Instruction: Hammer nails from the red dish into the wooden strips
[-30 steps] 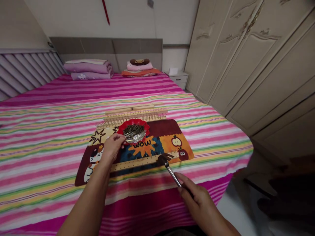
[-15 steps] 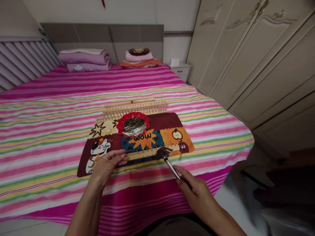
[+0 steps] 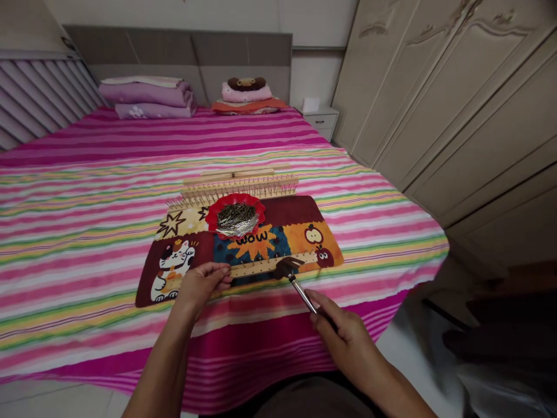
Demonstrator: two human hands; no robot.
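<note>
My right hand (image 3: 343, 325) is wrapped round the handle of a claw hammer (image 3: 304, 295) with a dark head and a shiny metal shaft. The hammer's head hangs over the right half of a narrow wooden strip (image 3: 255, 268), covering part of it. Small holes or nails dot the strip, which lies along the near side of a patterned mat (image 3: 296, 212). At its left end, the fingertips of my left hand (image 3: 204, 284) pinch the strip. A red scalloped bowl (image 3: 212, 219) full of nails (image 3: 237, 219) stands at the mat's far side.
Beyond the bowl lie wooden strips (image 3: 239, 187) with several nails sticking up. All this rests on a bed with a striped sheet (image 3: 87, 232). Folded bedding (image 3: 148, 96) sits by the headboard (image 3: 243, 52). A wardrobe (image 3: 413, 98) stands to the right.
My left hand has shifted slightly right along with the strip's end. The hammer stays over nearly the same spot. The whole view has tilted a little.
</note>
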